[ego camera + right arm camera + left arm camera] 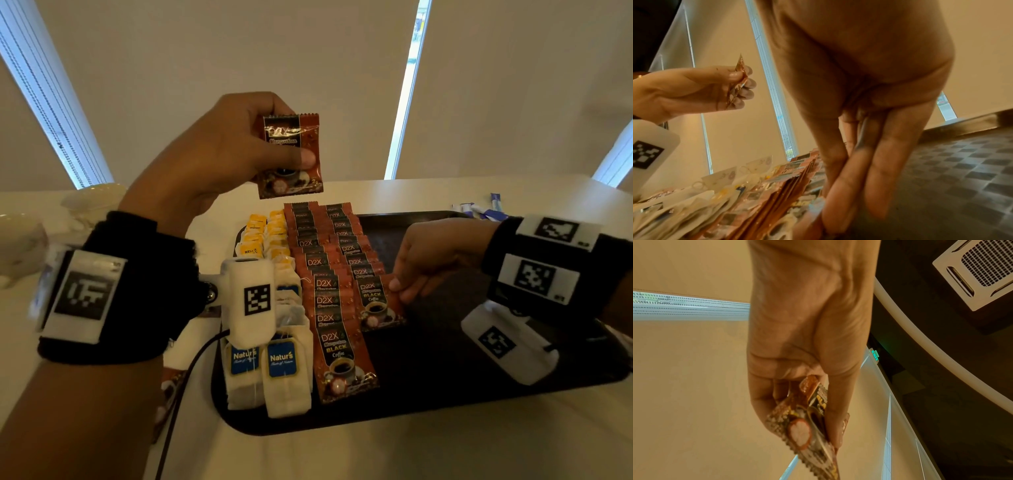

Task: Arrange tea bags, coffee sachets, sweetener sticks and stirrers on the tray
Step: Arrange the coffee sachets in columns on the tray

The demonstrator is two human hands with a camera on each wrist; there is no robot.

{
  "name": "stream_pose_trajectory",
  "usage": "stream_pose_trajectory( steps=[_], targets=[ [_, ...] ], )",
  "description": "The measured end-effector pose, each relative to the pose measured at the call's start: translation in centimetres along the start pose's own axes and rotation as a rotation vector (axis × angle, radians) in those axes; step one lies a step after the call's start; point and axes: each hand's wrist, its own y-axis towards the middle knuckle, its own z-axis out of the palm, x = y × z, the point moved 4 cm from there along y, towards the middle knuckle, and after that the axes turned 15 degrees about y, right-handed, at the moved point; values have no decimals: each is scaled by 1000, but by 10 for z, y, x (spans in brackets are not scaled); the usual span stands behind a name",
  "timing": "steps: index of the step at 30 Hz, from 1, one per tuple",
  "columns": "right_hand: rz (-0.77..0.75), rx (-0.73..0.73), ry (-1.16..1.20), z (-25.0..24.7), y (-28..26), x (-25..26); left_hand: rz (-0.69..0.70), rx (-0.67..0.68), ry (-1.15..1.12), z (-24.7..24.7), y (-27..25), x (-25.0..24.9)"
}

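My left hand [301,154] is raised above the tray's far side. Its thumb and fingers pinch one brown coffee sachet [287,137], which hangs upright; the sachet [799,431] also shows close up in the left wrist view. On the black tray [445,394] lie two overlapping columns of coffee sachets [329,308]. Left of them are white tea bags [281,370] and yellow tea bags [263,236]. My right hand [402,289] pinches the right edge of the front sachet [375,305] of the second column. Its fingers [879,170] point down at the tray.
Blue-and-white sweetener sticks [479,209] lie on the table behind the tray. White ceramic ware [92,202] stands at the far left. Another coffee sachet [168,387] lies on the table under my left wrist. The tray's right half [462,359] holds nothing.
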Motion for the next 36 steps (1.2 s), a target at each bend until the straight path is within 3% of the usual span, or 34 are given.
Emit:
stream_pose_trajectory(
  steps=[15,17,20,23,26,29,36],
  targets=[
    [-46,-47,-48,1,3,1,-26,68,-12,7,-2,-4],
    [-160,-115,-40,-4,-2,8,-37,90,-29,10,-2,-3],
    [-471,-252,137,-11,-20,31,-49,160,-31,14,-2,-2],
    [-693,-228,479,-8,-48,50,-22,230,13,18,-3,-2],
    [-819,-198,527,1,-70,59,10,228,44,19,-3,-3],
    [-862,-185,562,9,-79,58,45,232,65,19,-3,-6],
    [-771,-115,739,12,-84,51,98,352,-50,16,-11,-12]
  ],
)
